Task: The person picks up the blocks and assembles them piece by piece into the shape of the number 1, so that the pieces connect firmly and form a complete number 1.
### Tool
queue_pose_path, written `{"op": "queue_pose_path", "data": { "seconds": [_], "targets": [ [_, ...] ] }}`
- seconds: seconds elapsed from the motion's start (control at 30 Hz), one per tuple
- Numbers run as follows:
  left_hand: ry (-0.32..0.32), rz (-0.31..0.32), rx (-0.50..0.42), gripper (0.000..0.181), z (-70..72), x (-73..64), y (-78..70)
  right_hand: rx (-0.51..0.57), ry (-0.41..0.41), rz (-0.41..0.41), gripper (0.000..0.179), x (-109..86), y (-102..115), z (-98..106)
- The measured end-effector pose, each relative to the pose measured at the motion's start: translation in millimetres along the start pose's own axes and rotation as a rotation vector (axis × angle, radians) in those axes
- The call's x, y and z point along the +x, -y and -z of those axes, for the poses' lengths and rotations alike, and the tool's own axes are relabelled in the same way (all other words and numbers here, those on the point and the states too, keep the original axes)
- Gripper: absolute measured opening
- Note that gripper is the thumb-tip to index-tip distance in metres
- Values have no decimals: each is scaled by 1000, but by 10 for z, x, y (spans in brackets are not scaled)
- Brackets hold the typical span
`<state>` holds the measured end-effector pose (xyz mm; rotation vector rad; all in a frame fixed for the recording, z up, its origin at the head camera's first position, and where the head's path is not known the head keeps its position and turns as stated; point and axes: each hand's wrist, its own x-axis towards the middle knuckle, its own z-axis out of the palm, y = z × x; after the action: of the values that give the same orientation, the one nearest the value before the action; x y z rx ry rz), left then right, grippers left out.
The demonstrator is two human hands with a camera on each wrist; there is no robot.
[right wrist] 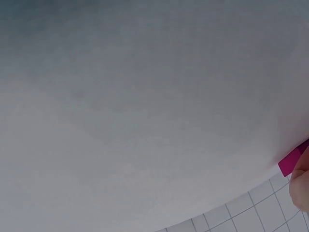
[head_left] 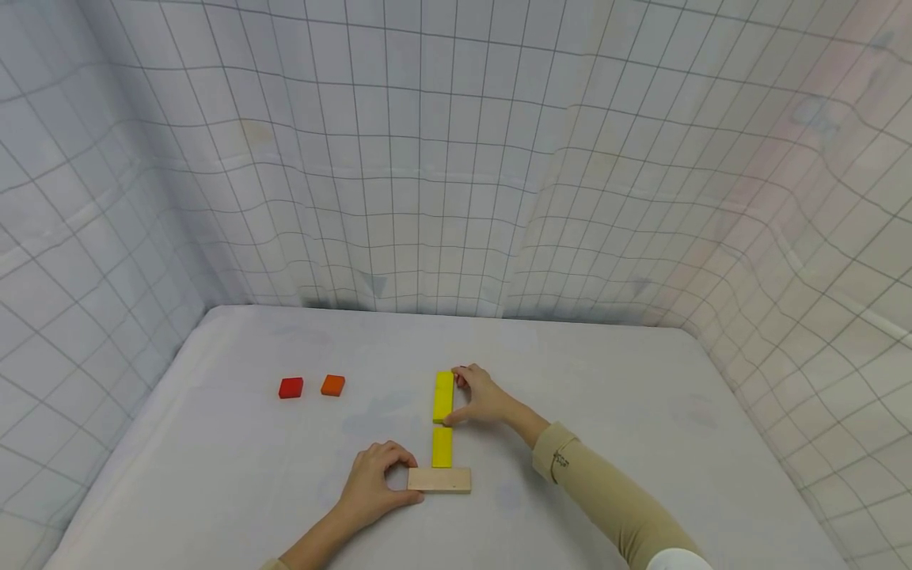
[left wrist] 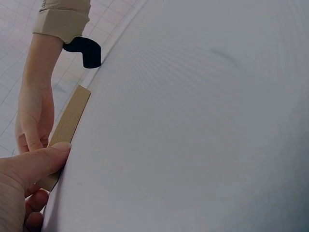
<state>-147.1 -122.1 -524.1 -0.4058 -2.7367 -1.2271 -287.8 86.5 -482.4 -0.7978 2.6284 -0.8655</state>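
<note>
My left hand [head_left: 374, 483] pinches the left end of a plain wooden block [head_left: 445, 480], thumb on the near side and fingers on the far side. In the left wrist view the thumb presses along this wooden block [left wrist: 70, 118]. A short yellow block [head_left: 442, 448] lies end-on against its far side. Beyond a small gap is a longer yellow piece [head_left: 443, 398], which my right hand [head_left: 484, 397] grips with thumb at the near end and fingers at the far end. A magenta block [right wrist: 290, 163] shows by the right fingers, mostly hidden by them.
On the left of the white-covered table [head_left: 249, 467] lie a red block [head_left: 290, 388] and an orange block [head_left: 332, 385], a little apart. Grid-patterned curtains [head_left: 456, 198] hang behind the table and at both sides.
</note>
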Motion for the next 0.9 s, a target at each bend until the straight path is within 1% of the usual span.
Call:
{"op": "queue_pose_path", "data": {
  "seconds": [0.23,0.33,0.6,0.7,0.9],
  "targets": [
    [-11,-8,2,36,-2,0,-7,-40,23,-2,82,-25,16,24],
    [-15,-14,4,36,-6,-2,-2,-34,20,4,82,-28,9,25],
    [-18,-14,6,36,-10,-4,7,30,-36,51,67,-31,-33,2],
    [-14,-9,3,36,-9,-3,8,59,-42,35,65,-37,-32,-5],
    [-13,-5,0,36,-13,-3,21,155,-56,-38,61,-35,-43,-28]
  ]
}}
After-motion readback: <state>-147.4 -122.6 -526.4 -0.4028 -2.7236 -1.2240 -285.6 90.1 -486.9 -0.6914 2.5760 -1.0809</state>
